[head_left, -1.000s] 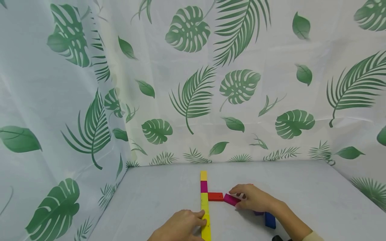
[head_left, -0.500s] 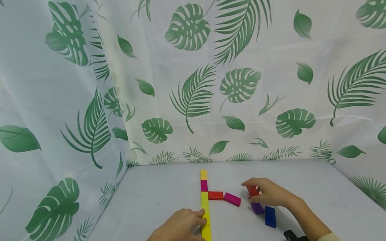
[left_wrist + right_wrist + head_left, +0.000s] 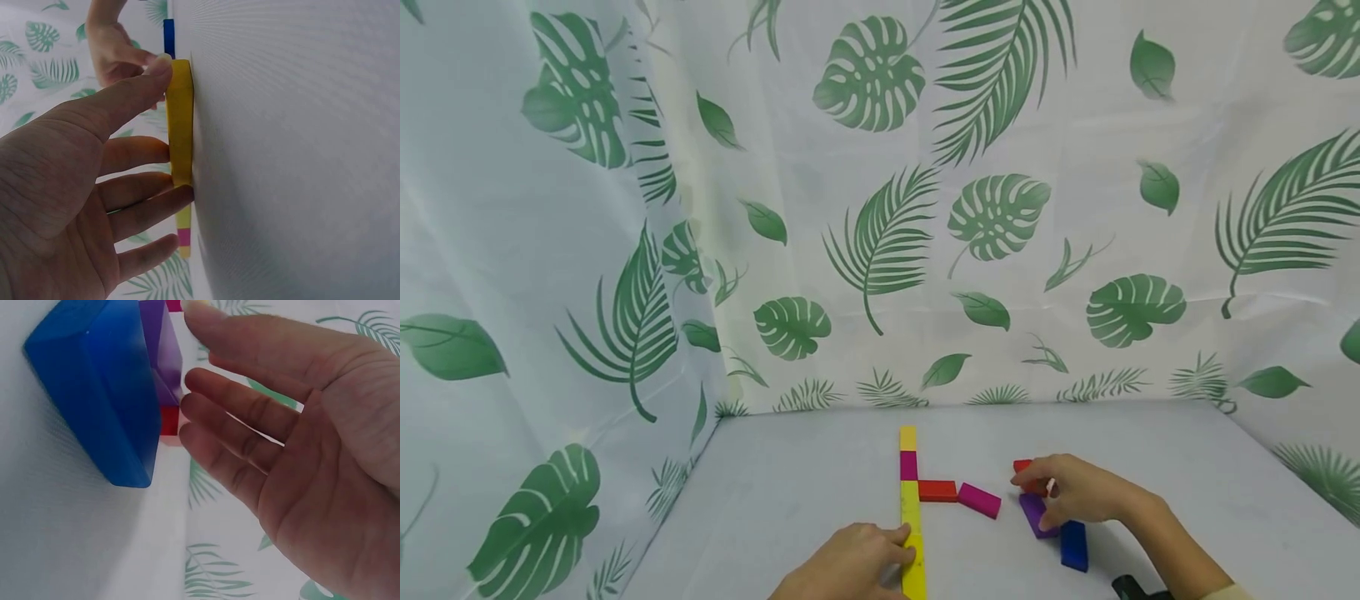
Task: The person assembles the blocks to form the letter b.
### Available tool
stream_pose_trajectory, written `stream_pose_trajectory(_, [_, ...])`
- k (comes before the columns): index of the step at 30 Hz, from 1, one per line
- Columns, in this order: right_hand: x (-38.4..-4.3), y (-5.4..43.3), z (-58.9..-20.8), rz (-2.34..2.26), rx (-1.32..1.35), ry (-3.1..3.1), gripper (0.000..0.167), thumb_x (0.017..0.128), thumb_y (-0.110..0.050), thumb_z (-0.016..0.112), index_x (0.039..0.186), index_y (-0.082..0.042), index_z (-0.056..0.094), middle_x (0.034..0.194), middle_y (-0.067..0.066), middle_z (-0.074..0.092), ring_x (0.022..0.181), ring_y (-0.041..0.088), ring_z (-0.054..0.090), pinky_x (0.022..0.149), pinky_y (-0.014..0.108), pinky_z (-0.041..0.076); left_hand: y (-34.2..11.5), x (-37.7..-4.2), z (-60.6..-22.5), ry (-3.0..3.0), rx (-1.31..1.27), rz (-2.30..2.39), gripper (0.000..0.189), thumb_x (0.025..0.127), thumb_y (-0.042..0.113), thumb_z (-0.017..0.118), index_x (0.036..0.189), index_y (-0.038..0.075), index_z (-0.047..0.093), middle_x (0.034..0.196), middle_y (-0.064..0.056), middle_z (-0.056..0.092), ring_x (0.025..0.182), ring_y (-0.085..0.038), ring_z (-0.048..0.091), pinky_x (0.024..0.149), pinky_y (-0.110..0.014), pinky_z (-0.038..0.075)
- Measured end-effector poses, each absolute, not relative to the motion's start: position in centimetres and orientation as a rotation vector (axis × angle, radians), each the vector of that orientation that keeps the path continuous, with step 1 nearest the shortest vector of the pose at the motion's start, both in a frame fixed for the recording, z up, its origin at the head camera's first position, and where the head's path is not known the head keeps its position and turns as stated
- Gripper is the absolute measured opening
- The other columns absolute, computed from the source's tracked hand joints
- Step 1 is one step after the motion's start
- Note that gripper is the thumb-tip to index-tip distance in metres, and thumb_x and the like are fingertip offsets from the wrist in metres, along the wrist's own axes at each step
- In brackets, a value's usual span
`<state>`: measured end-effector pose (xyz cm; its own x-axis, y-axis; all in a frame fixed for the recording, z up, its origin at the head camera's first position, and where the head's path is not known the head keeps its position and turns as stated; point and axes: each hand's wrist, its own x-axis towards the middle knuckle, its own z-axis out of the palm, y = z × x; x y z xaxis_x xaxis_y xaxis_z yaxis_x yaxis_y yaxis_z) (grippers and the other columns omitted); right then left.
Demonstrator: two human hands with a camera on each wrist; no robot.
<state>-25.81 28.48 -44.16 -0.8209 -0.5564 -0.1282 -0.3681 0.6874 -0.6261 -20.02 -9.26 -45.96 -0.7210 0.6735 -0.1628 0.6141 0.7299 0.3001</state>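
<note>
Currently, my left hand (image 3: 848, 562), loosely open, touches the yellow blocks (image 3: 913, 575); my right hand (image 3: 1084, 490), thumb and fingers parted, is just beside the purple block (image 3: 1033, 511).

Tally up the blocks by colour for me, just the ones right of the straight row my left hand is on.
Red blocks: 2, one partly hidden by the right hand
Magenta block: 1
Purple block: 1
Blue block: 1
Total: 5
</note>
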Motion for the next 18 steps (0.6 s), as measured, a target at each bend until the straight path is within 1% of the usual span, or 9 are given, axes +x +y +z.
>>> stream_pose_trajectory(4, [-25.90,28.22,-44.20,-0.854,-0.746,2.594,0.042,0.081,-0.012,0.088,0.121,-0.016,0.075,0.114,0.000,0.069,0.105,0.026,0.059,0.085,0.037,0.058,-9.50,-20.01,-46.02,2.685,1.064,0.311,0.056,0.087,0.063,0.075,0.132,0.031,0.072,0.142,0.006,0.066,0.110,-0.003,0.069,0.098,-0.029,0.058])
stream_pose_trajectory(7, [-25.77,28.05,-44.10,-0.857,-0.748,2.590,0.039,0.081,-0.008,0.087,0.117,-0.015,0.075,0.111,0.002,0.068,0.103,0.026,0.058,0.085,0.038,0.058,-9.55,-20.02,-46.07,2.679,1.070,0.316,0.056,0.087,0.062,0.075,0.132,0.030,0.072,0.142,0.005,0.066,0.110,-0.003,0.069,0.097,-0.029,0.058])
stream_pose_trajectory(11, [-25.56,28.00,-44.01,-0.855,-0.719,2.589,0.037,0.080,-0.006,0.087,0.114,-0.015,0.076,0.110,0.003,0.067,0.103,0.027,0.058,0.084,0.039,0.059,-9.39,-20.08,-46.11,2.668,1.043,0.336,0.054,0.087,0.061,0.076,0.132,0.031,0.072,0.142,0.007,0.065,0.110,-0.002,0.068,0.099,-0.029,0.058])
stream_pose_trajectory(14, [-25.46,27.98,-44.01,-0.850,-0.705,2.592,0.036,0.081,-0.006,0.087,0.114,-0.017,0.076,0.111,0.003,0.067,0.104,0.028,0.058,0.084,0.044,0.059,-9.25,-20.12,-46.19,2.669,1.024,0.336,0.054,0.087,0.061,0.077,0.132,0.032,0.072,0.142,0.008,0.066,0.111,-0.001,0.068,0.099,-0.029,0.057])
stream_pose_trajectory(18, [-25.43,27.82,-44.04,-0.852,-0.712,2.597,0.036,0.080,-0.007,0.088,0.113,-0.018,0.077,0.112,0.003,0.068,0.105,0.028,0.059,0.086,0.050,0.059,-9.19,-20.14,-46.27,2.677,1.009,0.334,0.055,0.086,0.062,0.076,0.132,0.032,0.072,0.141,0.009,0.066,0.105,0.000,0.067,0.099,-0.030,0.058])
